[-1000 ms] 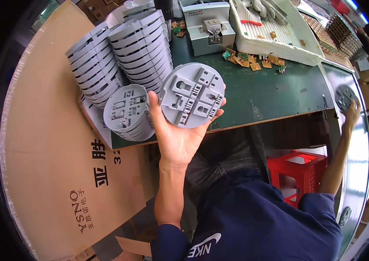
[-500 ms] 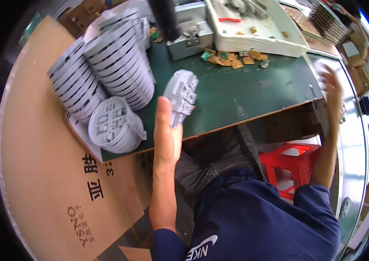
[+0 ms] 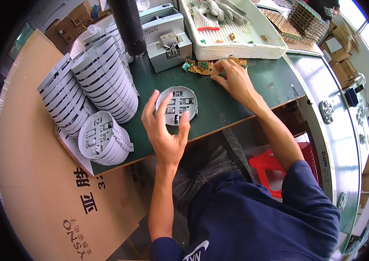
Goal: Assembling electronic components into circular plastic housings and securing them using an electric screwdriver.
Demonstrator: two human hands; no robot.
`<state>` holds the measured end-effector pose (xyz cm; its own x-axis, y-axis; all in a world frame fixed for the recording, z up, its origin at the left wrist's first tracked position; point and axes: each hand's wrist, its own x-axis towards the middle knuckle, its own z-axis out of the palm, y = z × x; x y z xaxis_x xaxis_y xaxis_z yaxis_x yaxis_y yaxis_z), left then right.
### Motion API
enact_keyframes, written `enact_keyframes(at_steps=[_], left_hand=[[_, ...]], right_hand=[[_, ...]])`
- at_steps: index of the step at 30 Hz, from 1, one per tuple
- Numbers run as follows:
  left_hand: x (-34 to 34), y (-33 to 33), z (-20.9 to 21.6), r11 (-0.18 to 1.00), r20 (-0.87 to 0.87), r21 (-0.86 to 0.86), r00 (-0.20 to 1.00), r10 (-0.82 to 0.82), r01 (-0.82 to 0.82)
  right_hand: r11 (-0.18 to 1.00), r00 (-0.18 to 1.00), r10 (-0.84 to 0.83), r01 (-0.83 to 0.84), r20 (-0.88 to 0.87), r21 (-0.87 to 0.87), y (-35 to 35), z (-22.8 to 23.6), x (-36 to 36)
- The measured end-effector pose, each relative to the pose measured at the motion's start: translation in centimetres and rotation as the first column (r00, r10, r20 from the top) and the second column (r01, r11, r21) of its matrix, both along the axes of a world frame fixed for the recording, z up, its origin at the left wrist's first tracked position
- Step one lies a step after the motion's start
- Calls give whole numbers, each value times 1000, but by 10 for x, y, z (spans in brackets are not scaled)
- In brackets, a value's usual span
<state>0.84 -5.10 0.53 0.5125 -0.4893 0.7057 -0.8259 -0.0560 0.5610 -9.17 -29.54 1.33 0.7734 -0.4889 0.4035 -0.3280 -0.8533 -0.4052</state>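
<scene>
A round light-grey plastic housing lies on the table, its inner side with slots and posts facing up. Over its left part hovers my left hand, fingers spread and the thumb near the housing's lower edge; it grips nothing. My right hand reaches to a row of small orange and green circuit boards at the back of the table. Its fingertips are at the boards, with thumb and forefinger apart, and the hand partly hides the pile.
Tall stacks of grey housings stand at the left, with a shorter stack in front. A dark cylindrical tool hangs over the table beside a grey metal box. Behind the boards is a white foam tray with gloves.
The housing my left hand held up now lies flat on the table, and that hand has opened. My right hand has swung in from the far right to the circuit boards.
</scene>
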Motion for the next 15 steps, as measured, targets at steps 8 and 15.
enact_keyframes(at_steps=[8, 15], left_hand=[[-10, -12, 34, 718, -796, -572, -58, -602, 396], [-12, -14, 14, 782, -795, -559, 92, -600, 275]], right_hand=[[465, 852, 289, -523, 436, 714, 73, 45, -28], [876, 873, 339, -428, 350, 222, 99, 48, -30]])
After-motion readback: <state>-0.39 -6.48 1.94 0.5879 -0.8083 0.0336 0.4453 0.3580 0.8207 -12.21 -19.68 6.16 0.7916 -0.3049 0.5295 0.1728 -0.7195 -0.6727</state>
